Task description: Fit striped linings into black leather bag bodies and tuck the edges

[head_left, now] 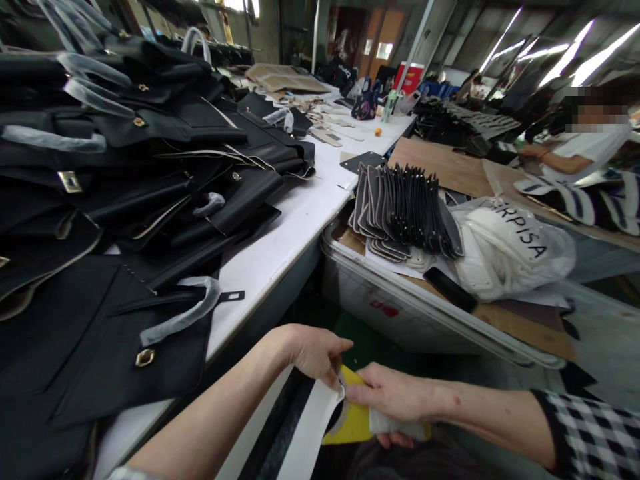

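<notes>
My left hand is bent over the end of a black-and-white striped piece, its thumb and fingers closed at that end and the index finger pointing out. The striped piece runs down to the bottom edge of the view. My right hand grips a flat yellow piece, with its thumb at the edge beside the striped piece. A whitish folded wad shows under the right palm. The two hands almost meet, and their fingers partly hide where the pieces touch.
Black bags with wrapped handles are heaped on the white table at left. On a plastic bin stand dark flaps, a clear bag and a phone-like black object. A person sits at far right.
</notes>
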{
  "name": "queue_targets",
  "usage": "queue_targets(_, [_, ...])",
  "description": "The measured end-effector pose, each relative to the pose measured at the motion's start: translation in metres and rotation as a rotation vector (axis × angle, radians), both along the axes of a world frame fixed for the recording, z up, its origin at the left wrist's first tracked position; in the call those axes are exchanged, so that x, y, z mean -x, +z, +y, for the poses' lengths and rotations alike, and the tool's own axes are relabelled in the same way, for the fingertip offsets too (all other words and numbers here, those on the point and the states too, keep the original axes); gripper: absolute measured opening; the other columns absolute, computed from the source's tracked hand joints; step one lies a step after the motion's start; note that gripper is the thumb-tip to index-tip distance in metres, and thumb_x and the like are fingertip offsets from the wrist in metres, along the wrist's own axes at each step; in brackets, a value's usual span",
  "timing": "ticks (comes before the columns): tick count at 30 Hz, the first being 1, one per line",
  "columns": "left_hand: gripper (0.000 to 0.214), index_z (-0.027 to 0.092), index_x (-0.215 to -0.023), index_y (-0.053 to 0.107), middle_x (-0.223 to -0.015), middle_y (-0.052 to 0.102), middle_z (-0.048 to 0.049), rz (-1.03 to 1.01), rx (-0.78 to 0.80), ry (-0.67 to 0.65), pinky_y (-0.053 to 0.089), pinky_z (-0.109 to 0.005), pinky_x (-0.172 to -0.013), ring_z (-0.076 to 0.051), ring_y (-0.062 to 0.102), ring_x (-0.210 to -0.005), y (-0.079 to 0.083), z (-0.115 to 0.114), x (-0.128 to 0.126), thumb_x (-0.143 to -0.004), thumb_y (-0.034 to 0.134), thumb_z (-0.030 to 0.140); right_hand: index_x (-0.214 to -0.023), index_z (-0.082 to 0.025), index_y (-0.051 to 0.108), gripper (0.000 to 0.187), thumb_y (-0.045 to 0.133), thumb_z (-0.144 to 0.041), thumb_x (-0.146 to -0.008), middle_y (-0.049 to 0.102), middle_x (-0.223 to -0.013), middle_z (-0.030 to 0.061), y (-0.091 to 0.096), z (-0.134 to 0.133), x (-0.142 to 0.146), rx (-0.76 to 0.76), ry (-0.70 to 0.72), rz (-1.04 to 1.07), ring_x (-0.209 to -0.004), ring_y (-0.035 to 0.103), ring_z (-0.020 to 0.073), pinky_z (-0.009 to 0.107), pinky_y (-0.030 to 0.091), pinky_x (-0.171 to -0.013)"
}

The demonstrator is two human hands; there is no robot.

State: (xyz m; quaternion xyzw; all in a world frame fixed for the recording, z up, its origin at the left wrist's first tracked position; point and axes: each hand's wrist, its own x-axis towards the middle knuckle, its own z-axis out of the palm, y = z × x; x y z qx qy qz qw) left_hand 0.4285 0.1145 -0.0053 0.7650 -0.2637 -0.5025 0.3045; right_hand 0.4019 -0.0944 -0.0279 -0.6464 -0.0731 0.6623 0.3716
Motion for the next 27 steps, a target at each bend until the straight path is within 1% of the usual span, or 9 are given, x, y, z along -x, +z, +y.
queue_targets(4, [0.095,0.007,-0.151,0.021,-0.131,0.061,-0.0166,-0.006,0.008,0.013,0.048,-0.032,-0.095,-0.027,0.061,-0.115,0.0,0.004,0.0,-0.071,0.071,0.012,-0.095,-0.017,0.054,0.05,0.043,-0.065,-0.091,0.058,-0.049,-0.0013,-0.003,0.004,0.005,0.024,-0.028,0.005,-0.029,0.047,0.01,0.016,0.038,-0.029])
queue_targets(8, [0.09,0.007,-0.15,0.026,-0.132,0.06,-0.0168,-0.036,0.024,-0.013,0.048,-0.032,-0.096,-0.028,0.06,-0.116,0.0,0.006,0.0,-0.074,0.072,0.021,-0.095,-0.015,0.055,0.049,0.043,-0.062,-0.092,0.058,-0.05,-0.0006,-0.004,0.007,0.012,0.064,-0.078,0.021,-0.029,0.048,0.0101,0.017,0.039,-0.029])
queue_targets(11, [0.09,0.007,-0.15,0.026,-0.133,0.059,-0.0175,-0.056,0.051,-0.028,0.048,-0.031,-0.095,-0.027,0.061,-0.116,-0.002,0.007,-0.001,-0.074,0.072,0.022,-0.092,-0.015,0.054,0.047,0.041,-0.06,-0.093,0.059,-0.051,-0.0006,-0.005,0.011,0.017,0.052,-0.12,0.023,-0.029,0.047,0.0095,0.017,0.039,-0.029])
queue_targets(16, [0.087,0.008,-0.149,0.028,-0.131,0.061,-0.0167,-0.089,0.063,-0.048,0.049,-0.031,-0.092,-0.027,0.063,-0.112,-0.002,0.009,0.0,-0.075,0.072,0.027,-0.087,-0.015,0.051,0.052,0.04,-0.066,-0.091,0.058,-0.05,0.0,-0.004,0.016,0.025,0.061,-0.146,-0.003,-0.031,0.048,0.0097,0.017,0.039,-0.03])
queue_targets(19, [0.085,0.011,-0.148,0.031,-0.128,0.063,-0.0143,-0.11,0.074,-0.039,0.05,-0.03,-0.089,-0.025,0.065,-0.108,0.0,0.008,0.002,-0.074,0.07,0.021,-0.089,-0.016,0.052,0.056,0.041,-0.071,-0.088,0.058,-0.051,-0.0004,-0.006,0.016,0.032,0.058,-0.192,-0.011,-0.032,0.048,0.0088,0.016,0.04,-0.033])
queue_targets(21, [0.08,0.011,-0.147,0.034,-0.124,0.066,-0.0116,-0.115,0.081,-0.043,0.05,-0.028,-0.087,-0.022,0.066,-0.106,0.002,0.005,0.003,-0.074,0.066,0.017,-0.089,-0.016,0.053,0.058,0.042,-0.072,-0.087,0.058,-0.05,-0.0004,-0.009,0.017,0.038,0.06,-0.223,-0.014,-0.032,0.047,0.0085,0.016,0.038,-0.035])
queue_targets(22, [0.076,0.011,-0.146,0.036,-0.122,0.068,-0.0105,-0.119,0.08,-0.044,0.05,-0.027,-0.086,-0.021,0.066,-0.105,0.002,0.003,0.004,-0.076,0.064,0.017,-0.087,-0.016,0.054,0.058,0.041,-0.073,-0.087,0.058,-0.049,-0.0003,-0.011,0.017,0.04,0.055,-0.235,-0.022,-0.032,0.046,0.0081,0.015,0.037,-0.035])
queue_targets(24, [0.067,0.012,-0.143,0.041,-0.116,0.071,-0.0096,-0.145,0.056,-0.033,0.051,-0.028,-0.085,-0.022,0.067,-0.104,0.002,-0.001,0.005,-0.081,0.061,0.024,-0.083,-0.015,0.056,0.059,0.041,-0.072,-0.087,0.057,-0.048,-0.0001,-0.012,0.02,0.047,0.033,-0.258,-0.047,-0.031,0.044,0.0074,0.015,0.033,-0.035])
queue_targets(27, [0.057,0.013,-0.138,0.05,-0.112,0.072,-0.0123,-0.223,-0.015,0.001,0.05,-0.035,-0.086,-0.028,0.066,-0.104,0.002,-0.007,0.007,-0.085,0.057,0.036,-0.077,-0.016,0.056,0.06,0.041,-0.073,-0.086,0.054,-0.047,0.0002,-0.011,0.029,0.056,0.026,-0.325,-0.1,-0.033,0.043,0.0085,0.017,0.033,-0.035])
